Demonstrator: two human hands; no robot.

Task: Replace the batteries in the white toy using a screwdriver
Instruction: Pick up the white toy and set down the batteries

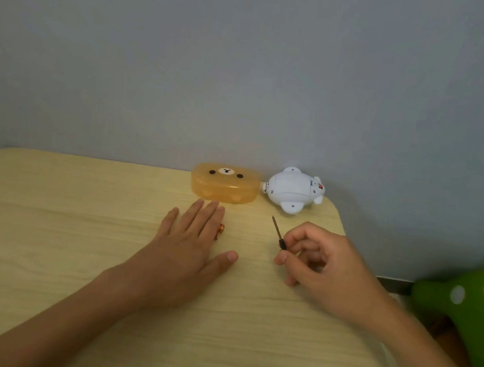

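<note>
- Head view puts the white toy (293, 190) at the far edge of the table (49, 221), against the wall, lying on its side with its underside and small screw holes turned toward the person.
- Nothing touches the toy; it sits beyond both hands and nearer the right one.
- Screwdriver (277, 232): a small one, pinched by its dark handle between the thumb and fingertips of the right hand (324, 268), the fingers curled closed around it. Its thin shaft slants up and away, with the tip pointing roughly toward the toy but stopping short of it.
- Left hand (195, 238): flat on the tabletop, fingers stretched out and spread, holding nothing. A small orange-red object (220, 230), possibly a battery, peeks out beside its index finger; too little shows to be sure.
- Step in hand, as a judgement: the tool is picked up and the toy untouched, so the work stands at the very start, before any screw is loosened.
- Next move probably calls for the left hand to fetch and steady the toy, cover side up, so the tip can seat in the screw.
- Just left of the toy, almost touching it, rests a closed translucent orange case (225, 183) with a bear face on its lid.
- A green, white-spotted object (473, 312) sits off the table's right edge.
</note>
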